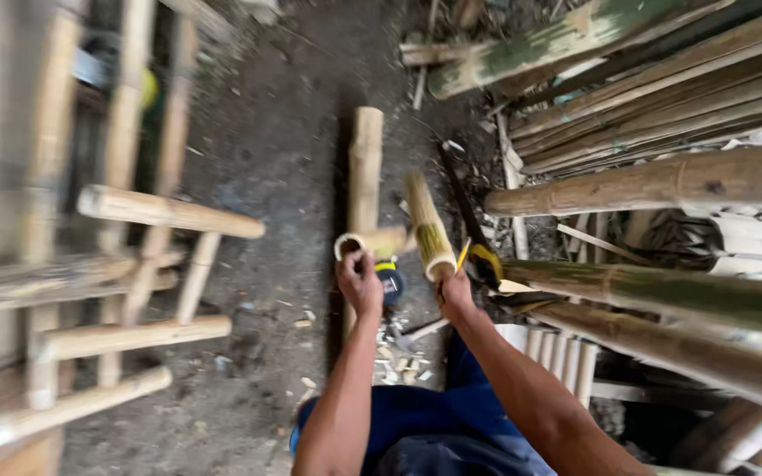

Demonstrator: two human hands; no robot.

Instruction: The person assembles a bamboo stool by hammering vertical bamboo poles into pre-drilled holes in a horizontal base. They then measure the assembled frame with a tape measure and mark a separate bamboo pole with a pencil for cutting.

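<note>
Short bamboo piece [372,241], pale and hollow, its open round end facing the viewer, held crosswise in the left hand [360,284]; the fingers [352,261] are curled shut around it just behind the open end. Second bamboo piece [428,227], green-tinged, with a cut end turned down, held in the right hand [454,295]; its fingers are closed around the lower end, and the piece slants up and away from them toward the left hand's piece, whose far end meets it. Whether the 2 pieces touch cannot be told through the motion blur.

Just below the left fingers, between the 2 hands, a dark round object with a yellow band [390,282]; its kind cannot be told. Beside the right fingers, on their outer side, a yellow-handled tool [484,260], only partly visible.

Beyond both sets of fingers, a long pale bamboo pole [365,163] lying on the dirt floor [275,150]. Beneath the hands, pale bamboo chips [396,360] scattered on the floor. Below the forearms, blue trousers [416,423].

Outward of the right fingers, a stack of long bamboo poles [663,97], some green, some dry. Outward of the left fingers, well apart, a bamboo frame with crossbars [134,264], blurred.
</note>
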